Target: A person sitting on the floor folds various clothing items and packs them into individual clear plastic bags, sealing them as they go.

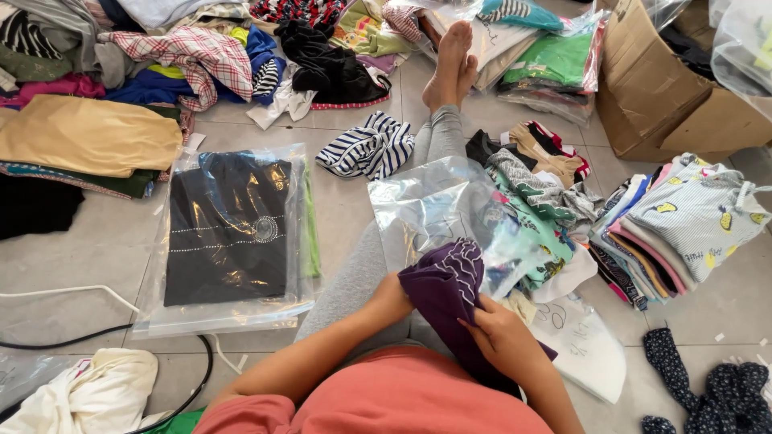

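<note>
Head cam, looking down at a person sitting on a grey tiled floor w/ legs stretched out, grey leggings, bare feet crossed up top.

Both hands are on a dark purple folded garment with white wavy stitching, sitting in the lap right at the mouth of a clear crinkly plastic bag. Left hand has its grip closed on the left edge of the purple fabric, fingers mostly tucked under it. Right hand is pinching the lower right side, thumb on top, grip closed on the cloth too. The bag lies over the knees just past the garment, touching its top edge; can't tell if any of the fabric is inside it yet.

Stuff around:
- left of the legs, a flat clear bag holding a black folded top with a sparkly round patch, lying flat on the floor
- a navy and white striped garment bunched near the left knee
- right side, a neat stack of folded kids' tops, top one pale striped with yellow prints
- btw the stack and the legs, a loose heap incl. a green and white patterned piece
- brown cardboard box top right
- big messy pile of mixed clothes top left
- black cable curving across the floor bottom left, next to a cream cloth
</note>
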